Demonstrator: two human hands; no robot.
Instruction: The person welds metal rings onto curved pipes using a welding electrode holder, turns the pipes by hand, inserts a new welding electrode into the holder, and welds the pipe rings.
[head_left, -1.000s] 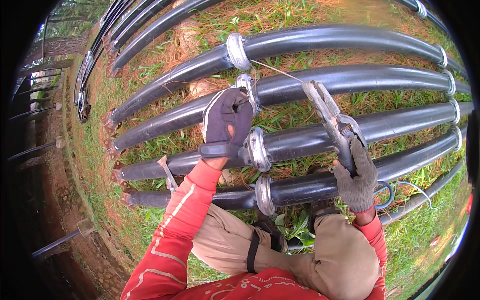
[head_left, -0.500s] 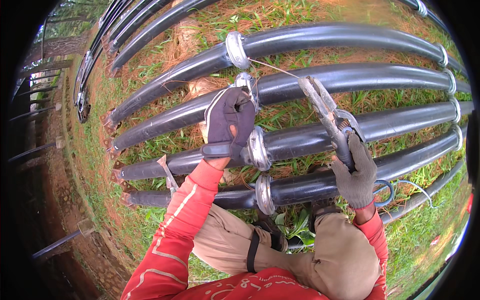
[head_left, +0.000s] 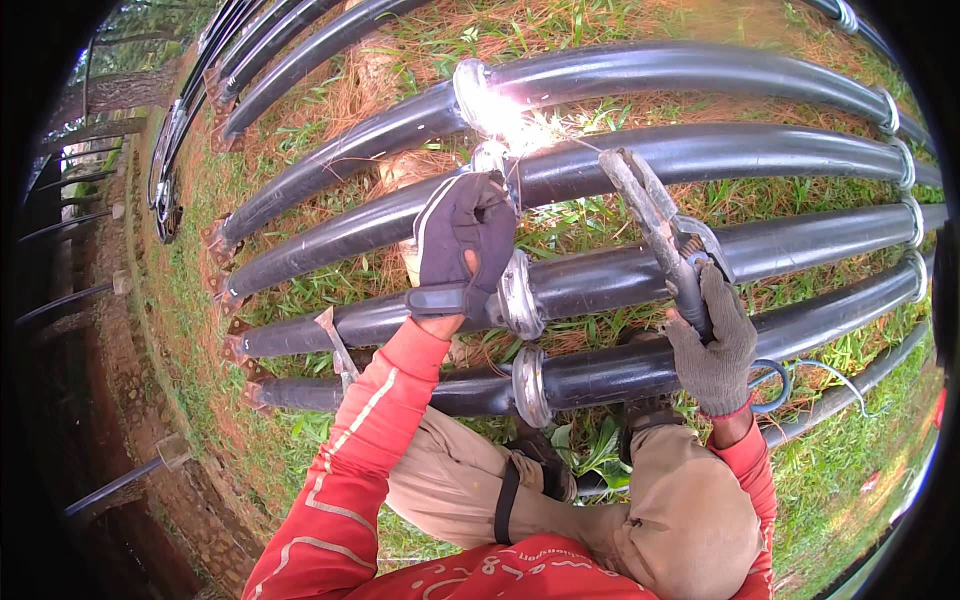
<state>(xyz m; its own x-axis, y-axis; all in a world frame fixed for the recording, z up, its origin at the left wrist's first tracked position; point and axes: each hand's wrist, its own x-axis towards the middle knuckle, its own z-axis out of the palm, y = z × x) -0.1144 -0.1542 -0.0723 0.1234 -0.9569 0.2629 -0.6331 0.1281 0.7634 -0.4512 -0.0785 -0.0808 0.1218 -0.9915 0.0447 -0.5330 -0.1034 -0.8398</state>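
My right hand, in a grey knit glove, is wrapped round the handle of a welding electrode holder. A thin welding rod runs left from its jaws to a bright arc with sparks, beside the metal collar on the farthest of several black pipes. My left hand, in a dark glove with a wrist strap, is closed over the second pipe, just below its collar. What its curled fingers hold, if anything, is hidden.
Two nearer pipes carry collars too. A metal tool with a flared end leans on them by my left forearm. A blue cable loop lies right of my right hand. More black pipes lie at the far left on grass.
A bright arc with sparks has appeared at the rod's tip by the farthest collar. The electrode holder has shifted slightly; my left hand stays nearly in place.
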